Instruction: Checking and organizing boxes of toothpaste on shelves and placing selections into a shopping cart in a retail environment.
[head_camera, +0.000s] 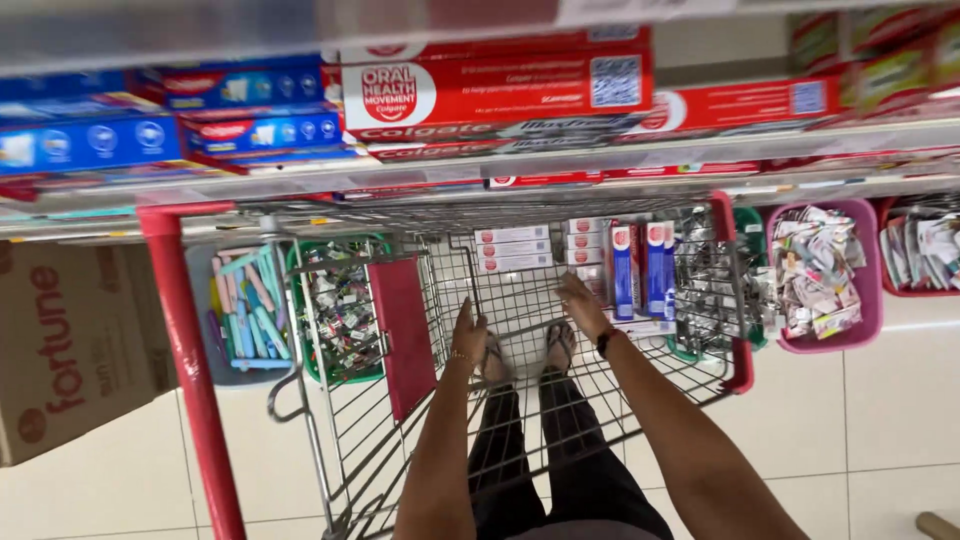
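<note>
My left hand rests on the wire floor of a metal shopping cart, fingers spread, holding nothing. My right hand, a dark band on its wrist, reaches deeper into the cart. Its fingertips touch a stack of white and red toothpaste boxes. More flat white boxes lie to the left of it, and upright blue and red boxes stand just to the right. My sandalled feet show through the mesh.
A shelf stacked with red and blue toothpaste boxes runs across the top. On the tiled floor stand a pink bin of sachets, a green basket, a grey tub of toothbrushes and a cardboard box.
</note>
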